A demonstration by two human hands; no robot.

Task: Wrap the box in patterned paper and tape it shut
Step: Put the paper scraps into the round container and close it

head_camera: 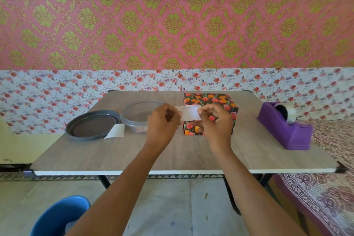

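Note:
A box (214,99) wrapped in dark paper with orange and red flowers stands on the wooden table (172,151), right of centre. In front of it, raised above the table, both hands hold a small white card (189,114) with a line of print. My left hand (162,122) pinches the card's left edge, and my right hand (216,120) pinches its right edge with thumb and fingers. The hands hide the box's front face in part.
A purple tape dispenser (285,130) with a clear roll sits at the table's right. A clear round container (138,115), its grey lid (92,125) and a white paper slip (115,130) lie at the left. A blue tub (59,216) stands on the floor.

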